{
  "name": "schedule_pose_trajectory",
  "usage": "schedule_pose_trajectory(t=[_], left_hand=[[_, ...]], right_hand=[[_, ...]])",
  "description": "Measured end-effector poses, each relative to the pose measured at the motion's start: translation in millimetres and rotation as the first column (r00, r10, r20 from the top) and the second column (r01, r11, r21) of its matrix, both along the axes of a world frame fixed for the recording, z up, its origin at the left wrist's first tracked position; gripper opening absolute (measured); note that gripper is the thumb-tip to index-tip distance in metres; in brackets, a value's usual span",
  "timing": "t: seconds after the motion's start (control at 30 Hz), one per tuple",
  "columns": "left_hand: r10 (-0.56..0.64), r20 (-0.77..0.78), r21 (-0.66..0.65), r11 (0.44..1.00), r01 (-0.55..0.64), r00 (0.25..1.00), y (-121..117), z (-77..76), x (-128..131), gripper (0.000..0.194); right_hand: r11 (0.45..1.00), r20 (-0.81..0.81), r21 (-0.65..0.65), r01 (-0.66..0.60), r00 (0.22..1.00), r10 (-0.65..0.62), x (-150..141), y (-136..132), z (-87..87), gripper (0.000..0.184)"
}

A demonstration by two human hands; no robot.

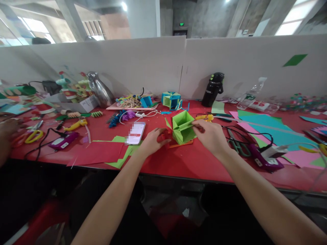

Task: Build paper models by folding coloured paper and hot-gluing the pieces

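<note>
A folded green paper structure (183, 126), open at the top with inner dividers, sits tilted in front of me on the red table. My right hand (211, 136) pinches its right edge between thumb and fingers. On its left side my left hand (155, 139) has its fingers closed on a red folded paper part (163, 136), which touches the green structure. An orange-red strip (182, 144) shows beneath the green paper. Behind it stands a similar blue and green paper piece (171, 99). A yellow glue gun (204, 117) lies just past my right hand.
A phone (136, 132) and red paper sheets (98, 153) lie left. Scissors (238, 143), a purple power strip (264, 158) with cables and coloured sheets (270, 129) lie right. A black bottle (212, 89) and steel jug (100, 89) stand behind. Another person's hand (10, 127) is far left.
</note>
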State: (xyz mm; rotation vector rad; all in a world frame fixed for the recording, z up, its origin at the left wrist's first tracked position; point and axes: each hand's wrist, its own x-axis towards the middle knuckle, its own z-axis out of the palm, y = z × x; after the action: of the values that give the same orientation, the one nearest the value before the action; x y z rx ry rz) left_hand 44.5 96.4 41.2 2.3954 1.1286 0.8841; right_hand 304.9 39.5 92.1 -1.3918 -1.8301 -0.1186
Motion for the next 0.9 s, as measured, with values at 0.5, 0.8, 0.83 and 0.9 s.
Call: schedule_pose_trajectory(t=[0.5, 0.8, 0.83, 0.9], left_hand=[[0.019, 0.001, -0.026, 0.999, -0.018, 1.000, 8.9, -8.1, 0.5, 0.056], [0.037, -0.008, -0.023, 0.999, -0.037, 0.999, 5.8, -5.3, 0.2, 0.061], [0.038, -0.007, -0.023, 0.999, -0.038, 0.999, 5.7, -5.5, 0.2, 0.061], [0.036, -0.002, -0.024, 0.999, -0.036, 0.999, 6.0, -6.2, 0.1, 0.060]], right_hand=[[0.999, -0.134, 0.008, -0.033, 0.990, 0.034, -3.0, 0.0, -1.9, 0.015], [1.000, -0.130, 0.007, -0.020, 0.991, 0.021, -1.9, -1.8, -0.4, 0.014], [1.000, -0.127, 0.009, -0.017, 0.992, 0.018, -2.2, -2.1, -0.5, 0.014], [1.000, -0.123, 0.011, -0.010, 0.992, 0.011, -2.5, -2.5, -1.1, 0.014]])
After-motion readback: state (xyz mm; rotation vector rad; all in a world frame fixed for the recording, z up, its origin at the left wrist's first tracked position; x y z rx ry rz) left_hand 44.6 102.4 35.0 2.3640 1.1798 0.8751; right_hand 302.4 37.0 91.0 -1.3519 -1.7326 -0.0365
